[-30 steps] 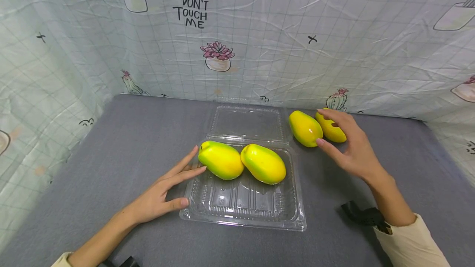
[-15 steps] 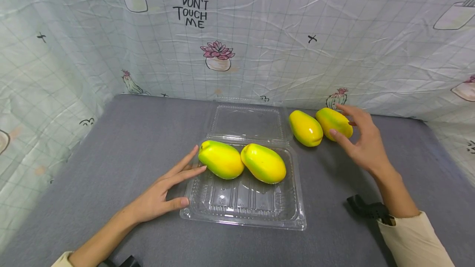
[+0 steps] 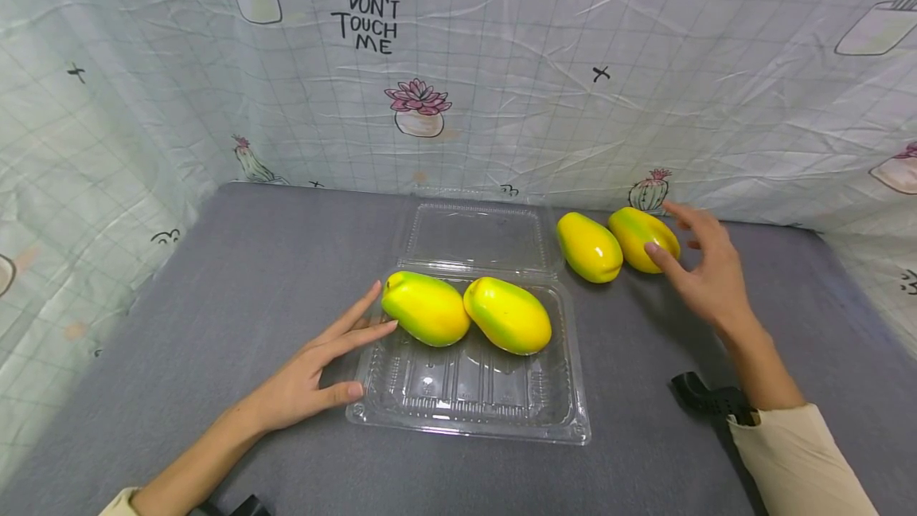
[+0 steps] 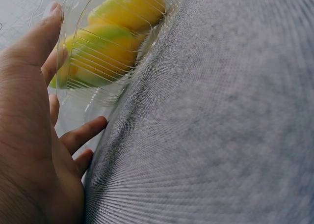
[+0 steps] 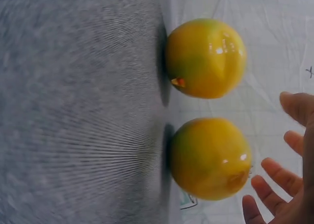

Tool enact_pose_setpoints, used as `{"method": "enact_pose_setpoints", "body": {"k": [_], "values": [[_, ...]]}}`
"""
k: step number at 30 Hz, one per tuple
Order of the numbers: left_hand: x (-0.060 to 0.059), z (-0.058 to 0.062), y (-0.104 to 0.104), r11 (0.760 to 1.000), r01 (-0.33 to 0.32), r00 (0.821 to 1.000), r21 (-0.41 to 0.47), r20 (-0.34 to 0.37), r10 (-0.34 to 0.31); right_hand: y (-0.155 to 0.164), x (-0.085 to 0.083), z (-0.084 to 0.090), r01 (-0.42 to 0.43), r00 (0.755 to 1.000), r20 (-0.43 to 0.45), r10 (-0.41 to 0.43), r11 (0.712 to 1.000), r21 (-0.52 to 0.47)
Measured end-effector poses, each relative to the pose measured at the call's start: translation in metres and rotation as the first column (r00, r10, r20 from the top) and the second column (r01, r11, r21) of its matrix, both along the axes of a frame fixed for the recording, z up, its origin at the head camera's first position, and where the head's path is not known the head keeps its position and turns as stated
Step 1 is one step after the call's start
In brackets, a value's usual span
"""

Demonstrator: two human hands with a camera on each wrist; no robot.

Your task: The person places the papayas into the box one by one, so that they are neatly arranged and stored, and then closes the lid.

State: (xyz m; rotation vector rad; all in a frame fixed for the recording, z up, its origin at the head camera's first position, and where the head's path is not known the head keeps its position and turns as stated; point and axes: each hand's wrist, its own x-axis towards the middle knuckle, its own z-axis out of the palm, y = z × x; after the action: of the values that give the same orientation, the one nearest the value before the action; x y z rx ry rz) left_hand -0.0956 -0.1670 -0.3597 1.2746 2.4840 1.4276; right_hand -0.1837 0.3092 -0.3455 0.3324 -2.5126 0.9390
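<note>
My left hand lies with its fingers spread at the left side of a clear plastic clamshell box, its fingertips on or against the rim. In the box's rear half sit two yellow-green papayas, the left papaya touching the right one. Two more papayas lie on the table behind and right of the box: a nearer-to-box papaya and an outer papaya. Beside the outer one is my right hand, fingers loosely bent and holding nothing. The right wrist view shows a gap between this hand and both papayas.
The box's lid is folded back flat behind its base. A grey cloth covers the table. Patterned fabric hangs along the back and sides. A black wrist mount sticks out below my right wrist.
My right hand has moved to the right, away from the two outside papayas. The outer papaya has shifted slightly right and shows more green. The left hand and box stay put.
</note>
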Motion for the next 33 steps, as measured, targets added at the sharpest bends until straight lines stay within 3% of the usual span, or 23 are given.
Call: {"method": "enact_pose_setpoints", "body": {"k": [12,22,29,33], "values": [[-0.001,-0.001,0.0,1.0,0.012,1.0,0.015,0.003,-0.012,0.004,-0.006,-0.016,0.055,0.997,0.06,-0.053,0.998,-0.024],[-0.011,-0.028,-0.009,1.0,0.003,1.0,0.0,-0.021,-0.003,0.002,-0.009,-0.024,0.07,0.993,0.096,-0.072,0.997,0.03],[-0.002,-0.005,-0.002,1.0,-0.001,1.0,0.003,0.011,0.001,0.002,-0.008,-0.025,0.106,0.989,0.101,-0.107,0.994,0.01],[0.0,0.0,0.0,1.0,0.001,1.0,0.003,0.003,-0.001,0.002,-0.007,-0.024,0.131,0.985,0.114,-0.13,0.991,-0.002]]}}
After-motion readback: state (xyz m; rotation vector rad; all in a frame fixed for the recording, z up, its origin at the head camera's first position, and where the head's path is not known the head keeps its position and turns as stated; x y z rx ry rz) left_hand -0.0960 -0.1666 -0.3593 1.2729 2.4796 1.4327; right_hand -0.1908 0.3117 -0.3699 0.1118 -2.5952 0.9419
